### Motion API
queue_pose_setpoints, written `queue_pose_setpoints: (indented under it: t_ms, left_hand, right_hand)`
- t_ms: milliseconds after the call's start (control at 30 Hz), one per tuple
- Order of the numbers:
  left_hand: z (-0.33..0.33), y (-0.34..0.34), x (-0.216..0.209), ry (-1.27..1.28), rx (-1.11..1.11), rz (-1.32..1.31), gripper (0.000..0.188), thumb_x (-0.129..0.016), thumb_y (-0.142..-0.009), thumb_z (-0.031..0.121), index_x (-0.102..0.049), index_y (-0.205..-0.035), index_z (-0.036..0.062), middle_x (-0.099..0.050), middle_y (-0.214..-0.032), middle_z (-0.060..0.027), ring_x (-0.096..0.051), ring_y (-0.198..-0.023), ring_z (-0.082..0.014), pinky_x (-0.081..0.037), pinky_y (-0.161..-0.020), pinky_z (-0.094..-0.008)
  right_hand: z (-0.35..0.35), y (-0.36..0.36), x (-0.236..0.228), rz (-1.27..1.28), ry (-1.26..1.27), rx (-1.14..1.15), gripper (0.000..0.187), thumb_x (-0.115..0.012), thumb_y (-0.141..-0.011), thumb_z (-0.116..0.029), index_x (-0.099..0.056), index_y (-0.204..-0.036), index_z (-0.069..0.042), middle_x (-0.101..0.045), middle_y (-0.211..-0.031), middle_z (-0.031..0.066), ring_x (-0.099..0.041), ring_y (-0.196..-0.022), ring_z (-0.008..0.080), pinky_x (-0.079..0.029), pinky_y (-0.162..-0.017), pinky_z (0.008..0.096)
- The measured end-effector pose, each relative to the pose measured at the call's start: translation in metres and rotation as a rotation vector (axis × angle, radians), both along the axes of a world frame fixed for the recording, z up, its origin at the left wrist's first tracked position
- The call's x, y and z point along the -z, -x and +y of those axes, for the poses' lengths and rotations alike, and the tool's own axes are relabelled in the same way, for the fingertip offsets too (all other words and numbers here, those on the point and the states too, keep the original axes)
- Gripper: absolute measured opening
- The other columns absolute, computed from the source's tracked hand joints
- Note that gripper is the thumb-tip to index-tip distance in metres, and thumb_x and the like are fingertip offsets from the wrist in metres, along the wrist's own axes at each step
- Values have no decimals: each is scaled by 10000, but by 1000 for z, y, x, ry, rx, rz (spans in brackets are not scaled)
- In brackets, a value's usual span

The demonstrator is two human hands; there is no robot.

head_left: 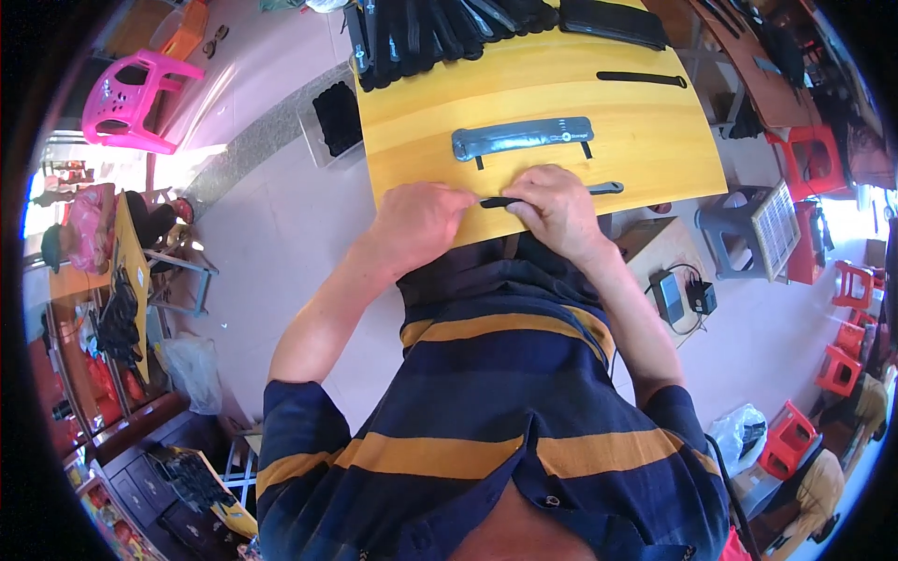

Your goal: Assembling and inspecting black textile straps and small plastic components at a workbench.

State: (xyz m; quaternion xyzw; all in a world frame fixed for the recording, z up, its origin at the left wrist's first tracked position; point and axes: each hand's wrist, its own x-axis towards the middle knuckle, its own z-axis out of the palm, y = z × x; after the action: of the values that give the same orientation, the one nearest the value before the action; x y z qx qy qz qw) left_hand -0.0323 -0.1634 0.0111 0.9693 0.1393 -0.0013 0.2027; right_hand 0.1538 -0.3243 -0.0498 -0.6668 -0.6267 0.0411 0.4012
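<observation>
Near the front edge of the yellow table [393,122], both my hands pinch a narrow black strap [500,202]. My left hand [421,217] grips its left end, fingers closed. My right hand [558,210] has its thumb and fingers pressed together on the same strap. A rounded strap end [608,188] sticks out to the right of that hand; whether it belongs to the same strap is hidden. Just beyond my hands lies a flat grey-blue piece [524,138] with white print and two short black tabs pointing toward me.
Another black strap [641,79] lies at the table's right. Piles of black pieces [421,37] and a flat black stack [613,22] cover the far edge. A bin with black items [338,120] stands left of the table. A pink stool [140,98] is farther left.
</observation>
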Motion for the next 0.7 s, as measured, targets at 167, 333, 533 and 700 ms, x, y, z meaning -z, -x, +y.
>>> queue_pose_setpoints:
  t_ms: [167,333,533,700]
  left_hand:
    - [2,5,5,50,9,-23,253,-622,-913,102,-780,-1105,147,-747,-924,-132,-719,-867,-358,-580,-761,-481]
    - [2,7,4,46,8,14,263,-612,-912,97,-778,-1112,141,-741,-908,-141,-716,-857,-366,-579,-761,-487]
    - [0,1,2,-47,53,88,261,-597,-899,89,-775,-1084,132,-724,-860,-159,-712,-833,-377,-568,-730,-505]
    - [-1,-1,-1,-63,78,117,259,-588,-879,73,-770,-1054,131,-714,-832,-162,-709,-825,-385,-559,-710,-521]
  right_hand:
    - [10,12,1,-5,14,-5,154,-786,-788,-79,-749,-938,-78,-703,-887,94,-688,-873,318,-547,-774,425]
    - [11,14,2,-3,3,9,134,-793,-780,-75,-752,-907,-84,-698,-853,87,-688,-837,311,-546,-747,418]
    - [12,15,2,8,-8,-2,127,-794,-778,-70,-750,-897,-82,-693,-839,90,-682,-821,312,-541,-733,417]
    - [12,15,3,19,-6,0,122,-791,-775,-63,-744,-886,-78,-687,-825,94,-678,-811,315,-538,-727,419]
